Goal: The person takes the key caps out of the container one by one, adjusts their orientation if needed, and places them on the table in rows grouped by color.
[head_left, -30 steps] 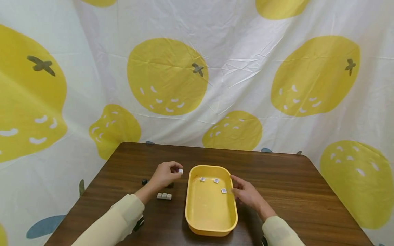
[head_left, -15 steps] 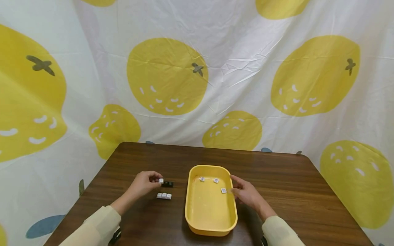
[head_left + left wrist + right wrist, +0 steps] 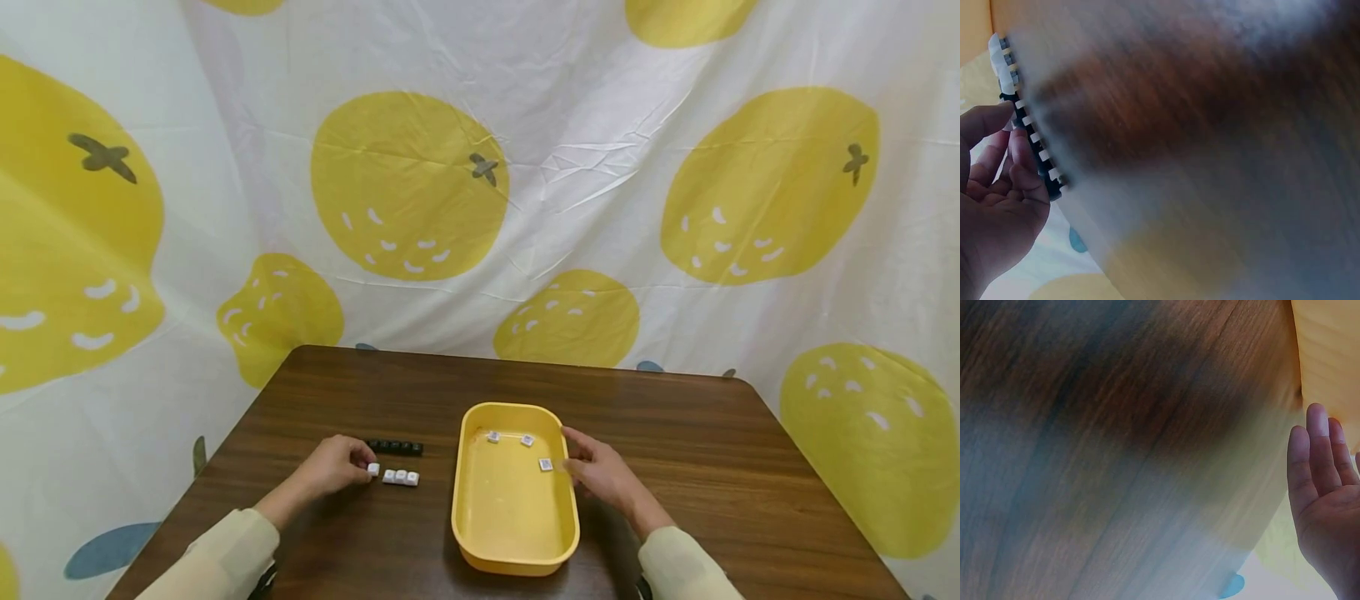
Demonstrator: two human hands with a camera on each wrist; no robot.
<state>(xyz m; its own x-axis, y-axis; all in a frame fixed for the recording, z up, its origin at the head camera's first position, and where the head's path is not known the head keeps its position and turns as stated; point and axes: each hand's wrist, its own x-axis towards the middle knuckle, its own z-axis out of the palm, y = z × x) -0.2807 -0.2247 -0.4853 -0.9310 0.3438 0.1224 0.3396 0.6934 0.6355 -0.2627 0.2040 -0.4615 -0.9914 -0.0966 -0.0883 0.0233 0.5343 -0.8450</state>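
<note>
My left hand (image 3: 335, 467) pinches a white keycap (image 3: 373, 470) between thumb and fingertips, just left of a short row of three white keycaps (image 3: 401, 477). Behind it runs a row of several black keycaps (image 3: 396, 447), its left end close to my fingers. In the left wrist view, the thumb and fingers of the left hand (image 3: 1004, 181) overlap the black row. My right hand (image 3: 603, 477) rests against the right side of a yellow tray (image 3: 515, 565); the right wrist view shows the fingers (image 3: 1319, 450) straight along the tray's wall.
Three white keycaps, one of them a loose keycap (image 3: 545, 465), lie apart in the far half of the tray. The dark wooden table (image 3: 690, 433) reaches back to a white curtain (image 3: 570, 217) printed with yellow lemons.
My left hand has carried the white keycap from beside the tray leftward and nearer, to the left end of the white row. The black row now shows more fully. The right hand stays put.
</note>
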